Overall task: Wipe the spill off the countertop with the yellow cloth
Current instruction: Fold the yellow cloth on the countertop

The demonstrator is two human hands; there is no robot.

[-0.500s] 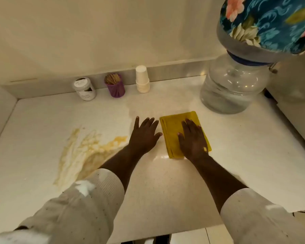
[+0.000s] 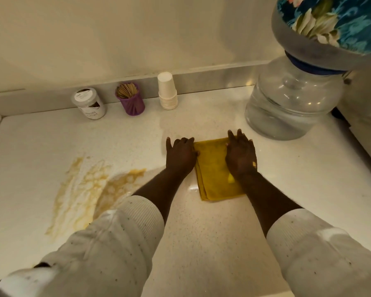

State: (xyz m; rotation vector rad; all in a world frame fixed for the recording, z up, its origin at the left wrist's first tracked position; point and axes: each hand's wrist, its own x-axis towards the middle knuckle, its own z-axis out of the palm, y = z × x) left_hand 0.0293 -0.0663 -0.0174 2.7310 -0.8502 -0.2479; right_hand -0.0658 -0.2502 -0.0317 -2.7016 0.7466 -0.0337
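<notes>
A folded yellow cloth (image 2: pixel 214 179) lies flat in the middle of the pale countertop (image 2: pixel 298 189). My right hand (image 2: pixel 240 155) rests palm-down on the cloth's right side, fingers reaching its far edge. My left hand (image 2: pixel 180 154) lies on the counter at the cloth's left edge, fingers curled against that edge. A streaky yellow-brown spill (image 2: pixel 88 189) spreads over the counter to the left, partly hidden behind my left sleeve.
A large water jug (image 2: pixel 291 103) with a floral cover stands at the back right. Along the back wall stand a white-lidded jar (image 2: pixel 89 102), a purple toothpick holder (image 2: pixel 131 99) and a stack of paper cups (image 2: pixel 167 92). The counter's front edge runs below my sleeves.
My left hand has closed in from the bare counter to the cloth's left edge. My right hand has slid farther up the cloth toward its far edge.
</notes>
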